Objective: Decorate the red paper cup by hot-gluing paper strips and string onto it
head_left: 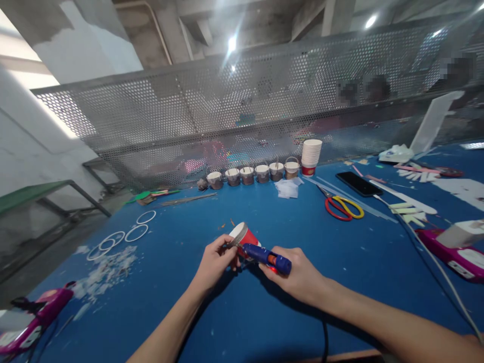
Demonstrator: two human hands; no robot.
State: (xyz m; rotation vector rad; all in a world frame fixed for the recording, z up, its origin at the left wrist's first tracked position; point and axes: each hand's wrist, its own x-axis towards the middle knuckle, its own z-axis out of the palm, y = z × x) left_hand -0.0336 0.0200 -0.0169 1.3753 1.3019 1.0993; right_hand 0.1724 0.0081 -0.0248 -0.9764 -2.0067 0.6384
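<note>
My left hand (pixel 217 262) grips a red paper cup (pixel 247 236) with a greyish band round its rim. The cup is tilted, its white mouth turned up and to the left. In my right hand (pixel 297 275) is a blue glue gun (pixel 266 256) with an orange part and a small red light. Its nozzle points left and meets the cup's side near the rim, close to my left fingertips; whether it touches cannot be made out. A dark cord hangs below my right wrist.
Along the perforated metal screen stand several small covered cups (pixel 247 175) and a stack of paper cups (pixel 310 157). Scissors (pixel 344 206), a black phone (pixel 358 183) and a magenta power strip (pixel 454 254) lie right. White rings (pixel 136 233), scraps (pixel 109 269) and another power strip (pixel 45 312) lie left.
</note>
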